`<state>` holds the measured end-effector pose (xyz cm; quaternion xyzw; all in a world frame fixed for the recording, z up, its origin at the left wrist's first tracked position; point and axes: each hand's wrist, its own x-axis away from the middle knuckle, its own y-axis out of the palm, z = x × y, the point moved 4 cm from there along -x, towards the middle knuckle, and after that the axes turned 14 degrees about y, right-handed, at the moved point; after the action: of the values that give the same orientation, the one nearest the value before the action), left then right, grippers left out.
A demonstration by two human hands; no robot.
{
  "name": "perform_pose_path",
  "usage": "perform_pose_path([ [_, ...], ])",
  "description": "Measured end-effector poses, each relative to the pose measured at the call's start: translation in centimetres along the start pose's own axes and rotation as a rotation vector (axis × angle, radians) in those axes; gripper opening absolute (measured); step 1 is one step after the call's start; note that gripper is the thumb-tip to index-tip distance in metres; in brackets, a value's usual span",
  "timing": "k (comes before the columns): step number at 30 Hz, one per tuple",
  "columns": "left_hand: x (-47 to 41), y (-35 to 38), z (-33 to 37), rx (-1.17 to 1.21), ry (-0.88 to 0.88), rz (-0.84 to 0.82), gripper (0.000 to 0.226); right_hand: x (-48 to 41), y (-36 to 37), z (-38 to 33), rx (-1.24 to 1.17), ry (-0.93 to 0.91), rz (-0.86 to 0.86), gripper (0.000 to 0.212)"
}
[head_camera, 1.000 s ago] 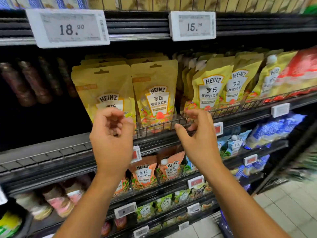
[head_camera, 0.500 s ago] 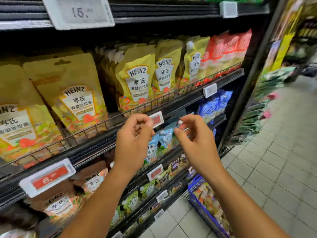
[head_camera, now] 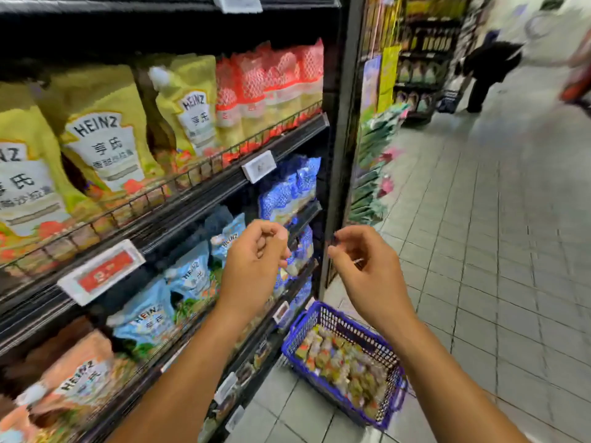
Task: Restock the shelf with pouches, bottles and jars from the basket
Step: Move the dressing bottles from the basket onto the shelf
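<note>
My left hand [head_camera: 256,255] hovers in front of the lower shelf rows, fingers curled into a loose fist with nothing in it. My right hand [head_camera: 364,266] is beside it to the right, fingers loosely bent and empty. Below them, a blue plastic basket [head_camera: 299,329] sits on the floor against the shelf's foot, holding several mixed pouches [head_camera: 345,366]. The black wire-fronted shelf [head_camera: 192,199] carries yellow Heinz pouches [head_camera: 105,135], red pouches [head_camera: 271,84], blue pouches [head_camera: 287,190], light-blue Heinz pouches [head_camera: 188,276] and an orange Heinz pouch [head_camera: 73,378].
Green packets [head_camera: 371,161] hang on the shelf's end post. A grey tiled aisle floor [head_camera: 495,251] opens to the right. A person in dark clothes [head_camera: 486,68] bends at a far shelf. Price tags [head_camera: 259,166] stick out from the shelf rails.
My view has swung right and down, away from the yellow pouches toward the shelf end, bringing the basket into sight. Both hands have drawn back from the shelf rail, still empty.
</note>
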<state>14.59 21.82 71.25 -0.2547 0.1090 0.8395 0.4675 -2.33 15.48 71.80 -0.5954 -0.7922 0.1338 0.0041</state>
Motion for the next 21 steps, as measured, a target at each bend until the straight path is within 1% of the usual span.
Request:
perform_pose_path([
  [3, -0.7, 3.6, -1.5, 0.038, -0.054, -0.046, 0.013, -1.1, -3.0, 1.7, 0.021, 0.037, 0.039, 0.017],
  [10, -1.7, 10.2, -4.5, 0.064, -0.083, -0.171, 0.014, -2.7, -8.5, 5.7, 0.064, 0.122, 0.128, 0.020],
  [13, -2.1, 12.4, -5.9, 0.078, -0.110, -0.217, 0.020, -3.5, -9.9, 7.5, 0.077, 0.168, 0.154, 0.021],
  [15, -2.5, 13.6, -7.1, 0.083, -0.135, -0.234, 0.018, -4.1, -10.6, 8.7, 0.083, 0.194, 0.170, 0.021],
  [21, -4.2, 16.5, -12.4, 0.078, -0.247, -0.290, 0.010, -6.5, -11.6, 13.3, 0.094, 0.312, 0.192, 0.013],
])
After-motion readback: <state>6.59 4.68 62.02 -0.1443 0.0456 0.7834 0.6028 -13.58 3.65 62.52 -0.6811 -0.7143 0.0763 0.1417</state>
